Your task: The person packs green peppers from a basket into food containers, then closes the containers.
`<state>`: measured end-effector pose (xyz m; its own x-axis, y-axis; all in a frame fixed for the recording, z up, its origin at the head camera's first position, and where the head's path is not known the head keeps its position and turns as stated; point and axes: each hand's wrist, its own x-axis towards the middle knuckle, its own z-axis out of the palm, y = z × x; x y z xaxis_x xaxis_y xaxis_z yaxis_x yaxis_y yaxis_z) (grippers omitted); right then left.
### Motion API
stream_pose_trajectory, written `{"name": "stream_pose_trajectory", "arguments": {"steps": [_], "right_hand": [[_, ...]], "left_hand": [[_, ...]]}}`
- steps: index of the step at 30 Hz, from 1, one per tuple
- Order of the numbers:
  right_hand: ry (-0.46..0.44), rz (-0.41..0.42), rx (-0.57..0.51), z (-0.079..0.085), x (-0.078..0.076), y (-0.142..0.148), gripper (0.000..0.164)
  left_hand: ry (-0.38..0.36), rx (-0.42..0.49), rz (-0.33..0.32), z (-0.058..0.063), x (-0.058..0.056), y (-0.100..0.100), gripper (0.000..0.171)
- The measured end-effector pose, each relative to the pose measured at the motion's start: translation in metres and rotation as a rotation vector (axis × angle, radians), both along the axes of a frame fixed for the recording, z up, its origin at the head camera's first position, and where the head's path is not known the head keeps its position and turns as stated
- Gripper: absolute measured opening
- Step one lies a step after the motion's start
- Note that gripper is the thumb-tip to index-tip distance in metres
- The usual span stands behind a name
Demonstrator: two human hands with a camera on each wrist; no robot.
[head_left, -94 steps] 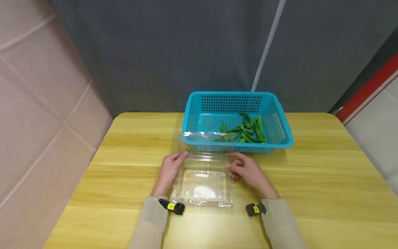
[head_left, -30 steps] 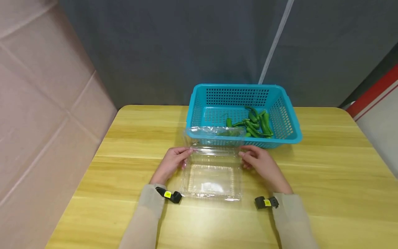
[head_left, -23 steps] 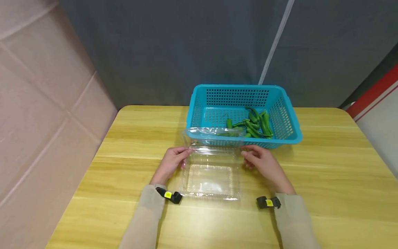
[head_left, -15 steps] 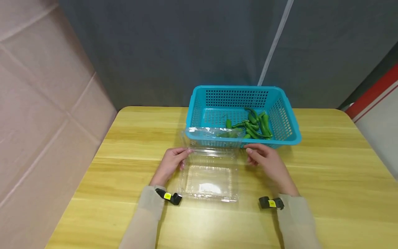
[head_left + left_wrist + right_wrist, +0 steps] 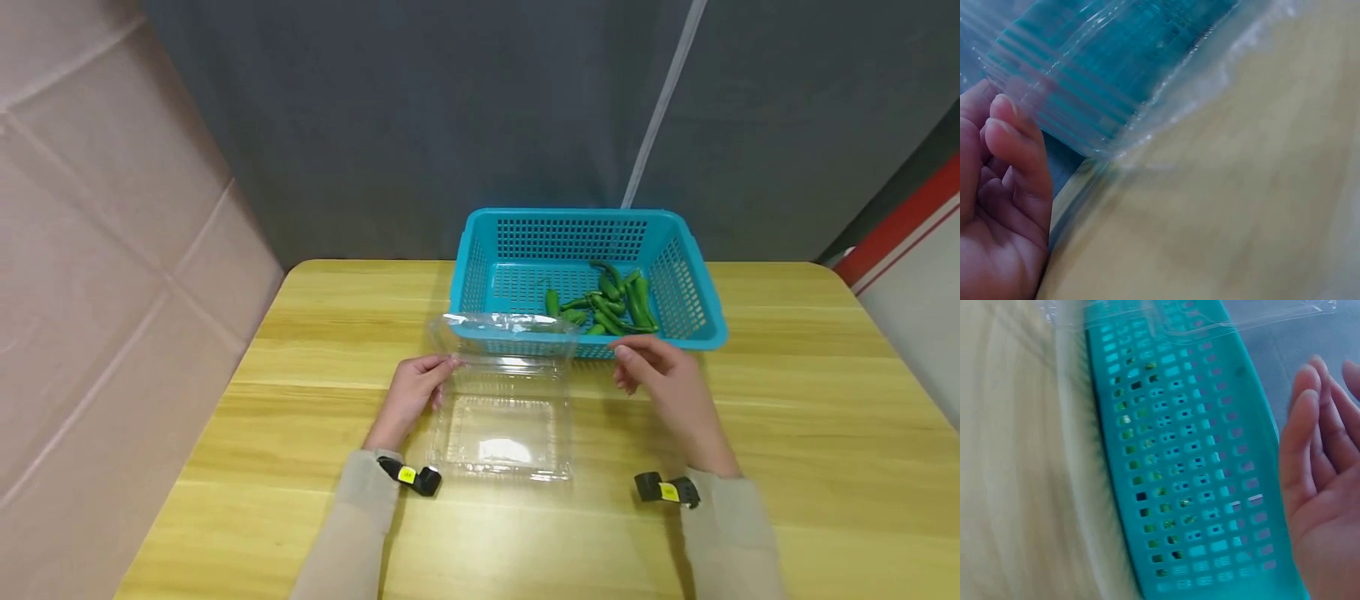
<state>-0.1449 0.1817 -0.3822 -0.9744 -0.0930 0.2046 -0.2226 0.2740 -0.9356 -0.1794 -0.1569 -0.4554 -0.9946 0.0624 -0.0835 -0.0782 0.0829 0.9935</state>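
A clear plastic clamshell container (image 5: 504, 429) lies unfolded on the table, its lid (image 5: 510, 337) raised at the far side and overlapping the basket's front wall. At the left end of the hinge, my left hand (image 5: 411, 392) pinches the container's edge between thumb and fingers; the left wrist view shows these fingers (image 5: 1022, 147) bent beside the ribbed plastic. My right hand (image 5: 667, 387) is apart from the container, to its right, with loosely bent fingers and nothing in them. It hovers close to the front of the blue basket (image 5: 705, 340), which holds several green peppers (image 5: 609, 304).
The wooden table (image 5: 337, 325) extends to both sides of the container and basket. A dark grey curtain (image 5: 420, 125) hangs behind it, and a pinkish padded wall (image 5: 97, 275) stands on the left. Black wrist cameras (image 5: 427, 481) sit on both wrists.
My right hand has let go of the container's hinge edge and moved right and slightly forward toward the basket. My left hand keeps its grip. The container has shifted slightly left.
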Motion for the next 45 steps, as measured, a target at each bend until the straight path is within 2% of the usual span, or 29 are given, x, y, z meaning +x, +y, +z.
{"name": "stream_pose_trajectory", "arguments": {"steps": [3, 8, 11, 14, 22, 25, 31, 33, 38, 45], "right_hand": [[0.052, -0.093, -0.018, 0.004, 0.001, 0.001, 0.026], [0.071, -0.244, -0.011, 0.008, 0.000, 0.004, 0.030], [0.070, -0.277, 0.042, 0.011, -0.003, 0.007, 0.031], [0.081, -0.276, 0.147, 0.014, -0.010, 0.011, 0.032], [0.108, -0.167, 0.458, 0.027, -0.036, 0.015, 0.043], [0.063, -0.115, 0.560, 0.031, -0.044, 0.015, 0.049], [-0.094, 0.015, 0.724, 0.040, -0.061, 0.014, 0.062], [-0.137, 0.064, 0.769, 0.042, -0.066, 0.014, 0.064], [-0.177, 0.166, 0.850, 0.044, -0.079, 0.013, 0.059], [-0.230, 0.220, 0.893, 0.038, -0.096, 0.007, 0.049]], "left_hand": [[0.019, -0.005, 0.000, 0.000, 0.000, 0.000, 0.037], [0.028, -0.001, -0.010, -0.003, 0.000, 0.000, 0.037], [0.029, 0.008, -0.013, -0.003, 0.001, 0.000, 0.036], [0.024, 0.015, -0.011, -0.002, 0.001, 0.000, 0.035], [0.029, 0.023, 0.001, 0.000, 0.001, 0.000, 0.033], [0.030, 0.023, -0.002, -0.001, 0.001, 0.000, 0.034], [0.032, 0.023, -0.005, -0.002, 0.000, 0.000, 0.032], [0.038, 0.018, -0.006, -0.002, 0.000, 0.000, 0.033], [0.033, -0.009, -0.015, -0.001, -0.001, 0.000, 0.034], [0.029, -0.031, -0.025, 0.000, 0.002, -0.002, 0.035]]}}
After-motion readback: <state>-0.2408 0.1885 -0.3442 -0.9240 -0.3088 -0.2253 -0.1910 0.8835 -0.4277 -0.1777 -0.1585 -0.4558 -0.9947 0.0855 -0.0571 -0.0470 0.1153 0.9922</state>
